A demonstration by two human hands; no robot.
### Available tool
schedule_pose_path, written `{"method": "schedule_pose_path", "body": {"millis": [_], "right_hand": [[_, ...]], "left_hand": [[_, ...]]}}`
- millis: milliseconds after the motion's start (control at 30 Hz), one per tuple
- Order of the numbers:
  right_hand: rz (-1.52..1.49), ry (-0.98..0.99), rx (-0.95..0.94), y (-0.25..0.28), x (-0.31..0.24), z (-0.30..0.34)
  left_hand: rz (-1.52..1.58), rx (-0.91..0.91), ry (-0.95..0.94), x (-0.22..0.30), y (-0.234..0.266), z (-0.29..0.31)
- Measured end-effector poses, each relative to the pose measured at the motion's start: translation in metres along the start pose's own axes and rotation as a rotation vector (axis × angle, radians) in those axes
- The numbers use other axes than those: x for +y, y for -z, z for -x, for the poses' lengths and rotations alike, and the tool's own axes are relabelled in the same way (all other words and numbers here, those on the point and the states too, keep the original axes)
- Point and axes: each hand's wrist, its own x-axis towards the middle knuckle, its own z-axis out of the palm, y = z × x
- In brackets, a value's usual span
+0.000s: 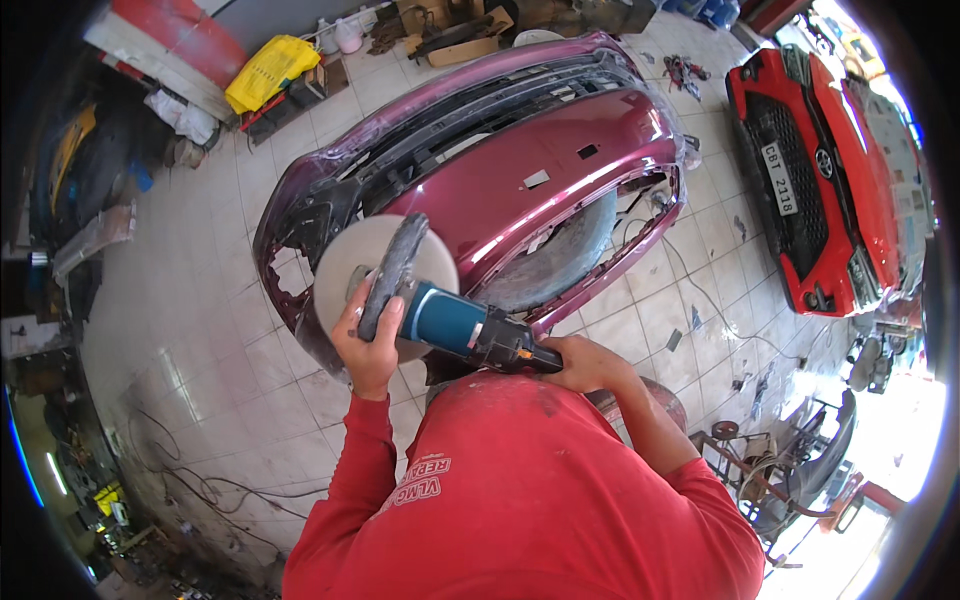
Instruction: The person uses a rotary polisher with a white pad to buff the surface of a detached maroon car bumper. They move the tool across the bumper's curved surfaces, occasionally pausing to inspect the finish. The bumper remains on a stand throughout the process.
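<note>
I hold a teal and black car polisher [442,318] with a large round pale pad [340,255] at its front. My left hand [368,345] is closed around its curved dark front handle [395,270]. At the tail end, my right hand [588,362] wraps round the black rear grip. Beyond the tool lies a glossy maroon car bumper [560,160], with plastic film along its far side. The pad overlaps the bumper's left end in view; whether it touches the surface cannot be told. The pad's working face is hidden.
A red car [850,190] stands at the right. Another maroon bumper part [470,75] lies along the far side. A yellow bag [272,72] sits on boxes at the back left. Cables [215,490] trail over the tiled floor [200,330]. A wheeled metal frame [775,480] is at lower right.
</note>
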Motion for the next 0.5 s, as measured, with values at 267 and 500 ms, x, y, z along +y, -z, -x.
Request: {"method": "schedule_pose_path", "body": {"millis": [267, 500], "right_hand": [[-0.364, -0.067, 0.203, 0.020, 0.023, 0.028], [-0.371, -0.260, 0.221, 0.044, 0.033, 0.042]], "left_hand": [[-0.158, -0.338, -0.240, 0.020, -0.119, -0.092], [-0.079, -0.532, -0.213, 0.018, -0.178, -0.128]]}}
